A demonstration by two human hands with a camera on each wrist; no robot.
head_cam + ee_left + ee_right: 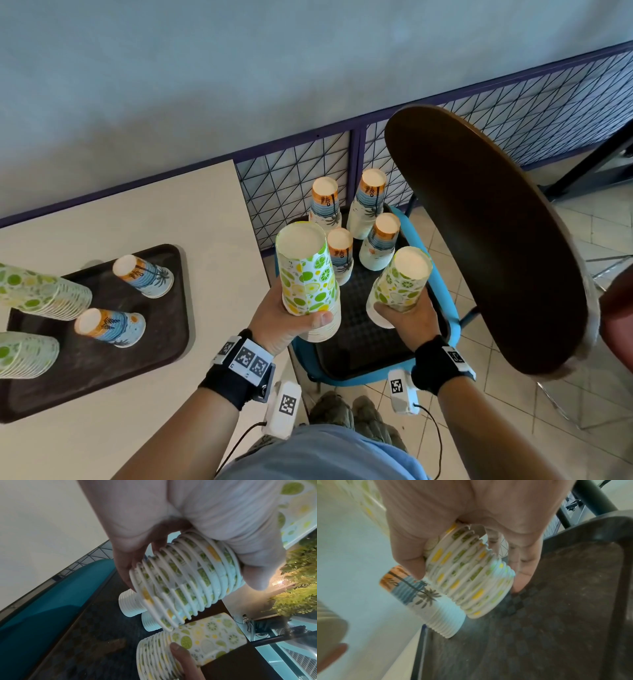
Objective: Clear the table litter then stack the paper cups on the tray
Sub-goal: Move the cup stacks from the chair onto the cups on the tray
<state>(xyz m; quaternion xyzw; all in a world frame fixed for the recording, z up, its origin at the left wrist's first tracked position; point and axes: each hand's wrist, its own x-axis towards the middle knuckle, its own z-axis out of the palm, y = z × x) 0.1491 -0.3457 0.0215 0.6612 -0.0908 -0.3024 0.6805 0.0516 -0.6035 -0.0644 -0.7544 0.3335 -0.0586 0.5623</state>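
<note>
My left hand (291, 318) grips an upside-down stack of lime-and-lemon print paper cups (306, 270), thumb across its lower rims (185, 577). My right hand (407, 318) grips a second lime-print stack (399, 284) near its rims (471, 574). Both stacks hang over a dark tray (359, 335) on a blue chair seat, the right one low over it. Several palm-print cup stacks (371, 205) stand upside down on that tray. On the table, another dark tray (102, 370) carries two palm-print stacks (144, 275) and two lime-print stacks (37, 293).
The chair's dark brown backrest (496, 240) rises close on the right of my right hand. The blue seat frame (445, 308) rims the chair tray. A wire-mesh fence (291, 178) runs behind. The white table (154, 212) ends just left of the chair.
</note>
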